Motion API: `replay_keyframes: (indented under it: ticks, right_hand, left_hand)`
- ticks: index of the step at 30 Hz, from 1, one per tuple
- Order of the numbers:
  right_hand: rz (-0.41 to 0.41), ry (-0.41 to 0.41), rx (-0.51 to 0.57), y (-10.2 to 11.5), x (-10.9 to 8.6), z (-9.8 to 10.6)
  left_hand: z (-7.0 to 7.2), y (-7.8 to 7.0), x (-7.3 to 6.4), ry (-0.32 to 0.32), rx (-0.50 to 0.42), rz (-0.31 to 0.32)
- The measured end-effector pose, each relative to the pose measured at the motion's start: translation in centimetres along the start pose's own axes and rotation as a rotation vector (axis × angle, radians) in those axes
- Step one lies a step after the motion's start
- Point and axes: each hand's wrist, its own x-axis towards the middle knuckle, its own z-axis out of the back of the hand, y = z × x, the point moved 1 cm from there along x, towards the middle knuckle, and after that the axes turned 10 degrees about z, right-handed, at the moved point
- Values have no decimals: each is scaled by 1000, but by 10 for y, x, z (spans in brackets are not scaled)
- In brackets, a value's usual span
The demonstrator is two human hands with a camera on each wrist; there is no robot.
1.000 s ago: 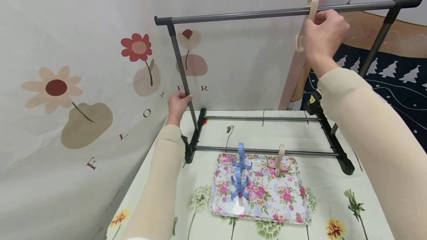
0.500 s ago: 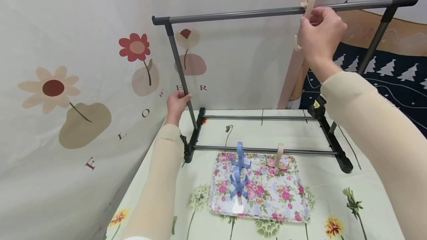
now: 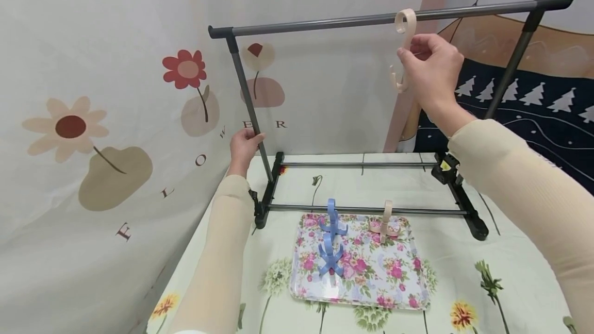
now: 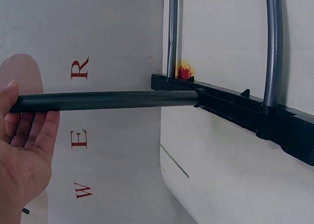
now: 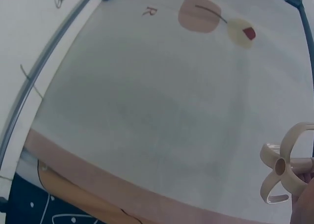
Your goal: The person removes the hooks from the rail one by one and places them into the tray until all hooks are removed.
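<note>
My right hand pinches a beige hook with several curved prongs. In the head view its curled top overlaps the rack's grey top bar; whether it bears on the bar I cannot tell. At the lower right of the right wrist view, the hook's prongs fan out from a round centre, beside part of my hand. My left hand grips the left upright of the rack, low down. Thumb and fingers lie on opposite sides of that pole in the left wrist view.
Beneath the rack's front, a floral tray bears a rear blue hook, a front blue hook and a beige hook. The rack's black feet stand on a flower-print cloth. Printed curtains hang behind.
My right hand has moved down and left with the beige hook, whose curled top dropped from above the bar to bar level. The left hand keeps its place on the upright.
</note>
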Motion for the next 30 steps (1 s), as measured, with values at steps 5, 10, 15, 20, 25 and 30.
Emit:
replay_keyframes:
  ticks: [5,10,15,20,25,30]
  right_hand:
    - [-7,28,16,-1,-9,-1]
    - [-2,58,38,-1,-20,-1]
    - [10,92,64,-1,-33,-2]
    - [22,136,76,-2,-49,-3]
    - [46,169,89,-3,-67,-4]
    - [43,208,120,-12,-87,-5]
  left_hand:
    - [0,-1,0,2,-5,-4]
    - [0,-1,0,5,-7,2]
    - [1,-2,0,2,-13,0]
    - [0,-1,-1,5,-11,5]
    - [0,-1,-1,5,-15,3]
    - [0,-2,-2,14,-19,11]
